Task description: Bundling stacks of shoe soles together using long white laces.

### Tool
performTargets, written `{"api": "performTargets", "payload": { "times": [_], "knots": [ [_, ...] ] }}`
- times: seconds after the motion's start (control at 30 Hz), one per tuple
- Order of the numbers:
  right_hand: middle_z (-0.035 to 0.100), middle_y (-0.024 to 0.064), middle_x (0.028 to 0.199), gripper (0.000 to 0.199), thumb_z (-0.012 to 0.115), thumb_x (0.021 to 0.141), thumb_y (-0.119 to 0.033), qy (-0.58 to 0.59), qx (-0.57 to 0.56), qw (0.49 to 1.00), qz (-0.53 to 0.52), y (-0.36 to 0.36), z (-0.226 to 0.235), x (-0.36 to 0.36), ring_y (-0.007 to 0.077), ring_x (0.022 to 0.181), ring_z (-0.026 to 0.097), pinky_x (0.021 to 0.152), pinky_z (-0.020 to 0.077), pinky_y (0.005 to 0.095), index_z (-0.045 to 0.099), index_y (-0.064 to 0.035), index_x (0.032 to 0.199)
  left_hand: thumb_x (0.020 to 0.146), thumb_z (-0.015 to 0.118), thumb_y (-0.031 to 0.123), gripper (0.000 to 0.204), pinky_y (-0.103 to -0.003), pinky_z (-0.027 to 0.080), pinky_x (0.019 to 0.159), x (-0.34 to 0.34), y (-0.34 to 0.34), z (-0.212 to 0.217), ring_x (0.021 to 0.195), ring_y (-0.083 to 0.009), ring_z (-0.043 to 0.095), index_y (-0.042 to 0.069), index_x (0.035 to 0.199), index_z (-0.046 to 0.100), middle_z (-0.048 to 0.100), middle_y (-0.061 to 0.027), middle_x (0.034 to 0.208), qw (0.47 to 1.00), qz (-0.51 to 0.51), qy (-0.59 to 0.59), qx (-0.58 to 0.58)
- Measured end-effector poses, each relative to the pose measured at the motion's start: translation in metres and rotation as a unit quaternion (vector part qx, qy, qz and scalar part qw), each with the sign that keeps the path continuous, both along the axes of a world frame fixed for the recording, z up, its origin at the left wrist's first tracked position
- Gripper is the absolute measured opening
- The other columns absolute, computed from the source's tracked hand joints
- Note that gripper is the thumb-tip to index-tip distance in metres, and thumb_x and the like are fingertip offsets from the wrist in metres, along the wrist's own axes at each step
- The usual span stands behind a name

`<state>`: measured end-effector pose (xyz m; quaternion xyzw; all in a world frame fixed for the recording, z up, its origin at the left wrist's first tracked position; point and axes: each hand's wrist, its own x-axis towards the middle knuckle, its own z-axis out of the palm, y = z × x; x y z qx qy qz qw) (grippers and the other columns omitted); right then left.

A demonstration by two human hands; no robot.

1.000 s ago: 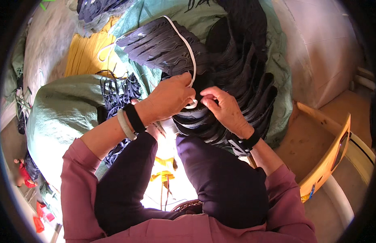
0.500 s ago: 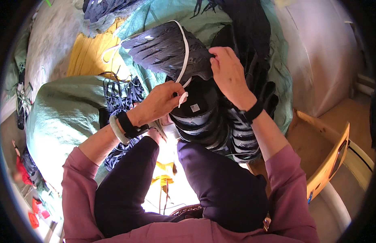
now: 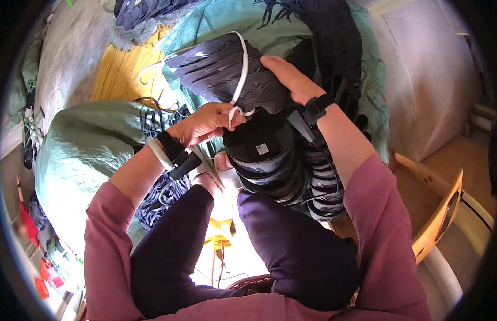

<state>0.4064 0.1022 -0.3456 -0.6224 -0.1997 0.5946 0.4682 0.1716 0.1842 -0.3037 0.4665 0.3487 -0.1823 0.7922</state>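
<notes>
A bundle of black layered pieces [image 3: 227, 67], with a few glossy patches, lies ahead of me on green sheeting. Around it runs a white cord [image 3: 243, 67], its near end bent into a small loop. My left hand [image 3: 213, 120] pinches that cord at the bundle's near edge, fingers closed. On the bundle's right side rests my right hand [image 3: 291, 79], its fingers stretched along the pieces; the thumb is hidden. Just nearer stands a stack of black curved pieces [image 3: 259, 134], a small pale square label on top.
Green sacking [image 3: 93, 139] and tangled dark cords [image 3: 162, 200] lie to my left. Yellow material [image 3: 122, 69] is spread behind them. More black stacked pieces [image 3: 323, 187] stand at the right, near a wooden frame [image 3: 435, 214]. A large pale wrapped bulk [image 3: 419, 80] rises beyond.
My right hand has gone from bent fingers at the bundle's right edge to stretched fingers lying farther onto it. My left hand still holds the cord, whose end now forms a loop.
</notes>
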Motion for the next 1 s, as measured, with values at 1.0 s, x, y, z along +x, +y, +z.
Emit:
{"api": "performTargets", "payload": {
  "times": [1.0],
  "knots": [
    [0.064,0.0143,0.087,0.022,0.057,0.092,-0.018,-0.198,-0.033,0.963,-0.181,-0.125,0.058,-0.067,0.0259,0.078,0.064,0.074,0.0503,0.0344,0.058,0.0016,0.102,0.083,0.064,0.012,0.007,-0.04,0.045,0.068,-0.005,-0.058,0.084,0.077,-0.033,0.056,0.005,0.084,0.061,0.053,-0.0129,0.082,0.85,-0.18,-0.122,0.48]
  ]
}}
